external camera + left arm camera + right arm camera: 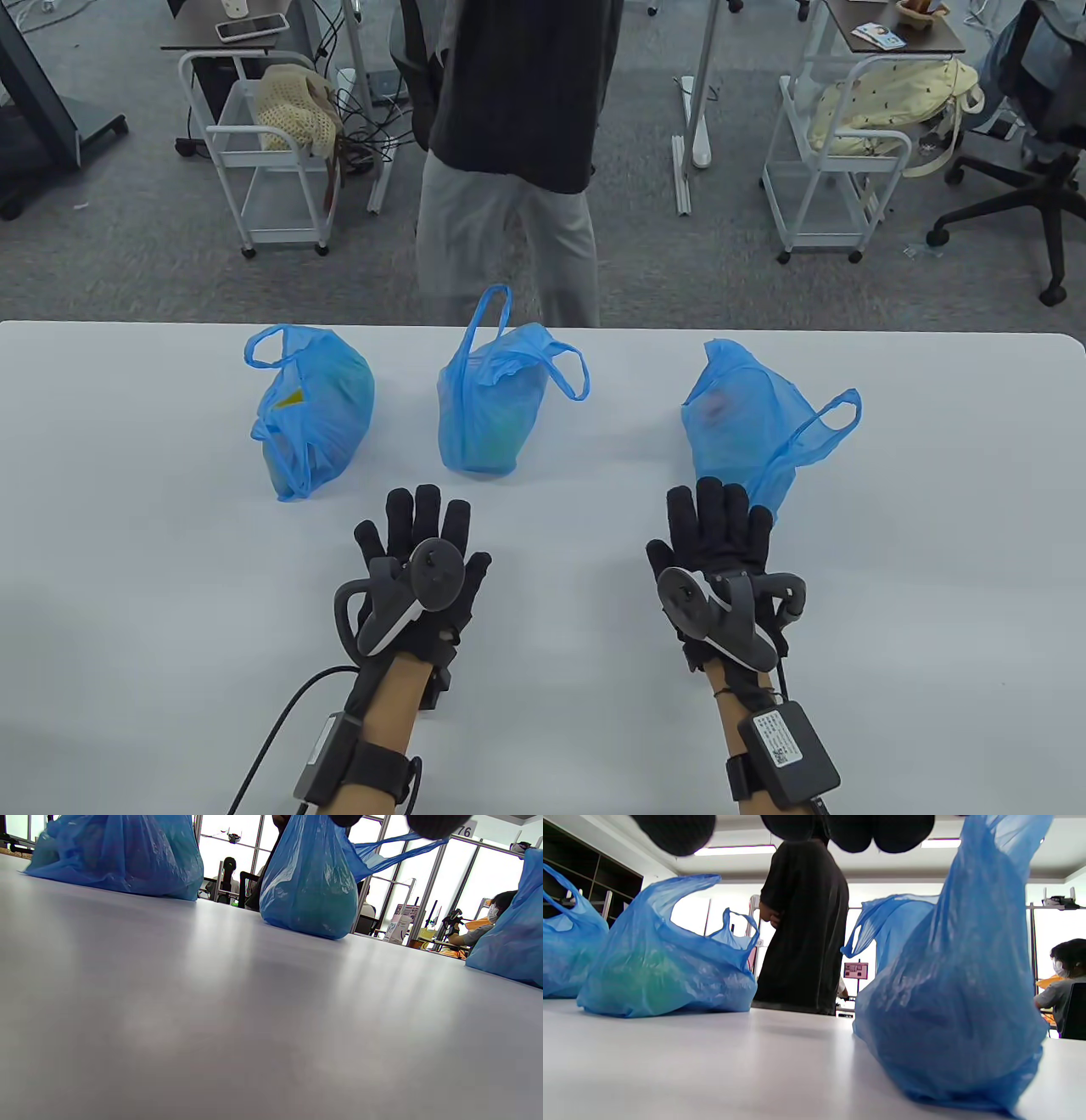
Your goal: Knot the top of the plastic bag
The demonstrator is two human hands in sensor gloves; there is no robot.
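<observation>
Resting flat near the front edge of the white desk [127, 594], the left hand [420, 556] lies palm down with its gloved fingers spread and grasps nothing. The right hand [721, 556] lies the same way to its right, released and empty, fingers straight and pointing away from the person. Each hand carries a grey tracker on its back, and a small black box is strapped to each forearm.

Just beyond the right hand's fingertips sits the right plastic bag [747, 416], blue and filled, its lower corner so close to those fingertips that contact cannot be told. One handle loop sticks out to its right; its top is loose and unknotted. In the right wrist view this bag [950, 1001] fills the near right side.

Farther back, ahead of the left hand and apart from it, stands the middle plastic bag [488, 407], both handle loops up and untied. To its left lies the left plastic bag [314, 412], also open at the top.

Behind the desk stands a person [513, 153] in a dark top and light trousers. White carts [263, 153] and an office chair [1031, 153] stand on the grey carpet beyond.
</observation>
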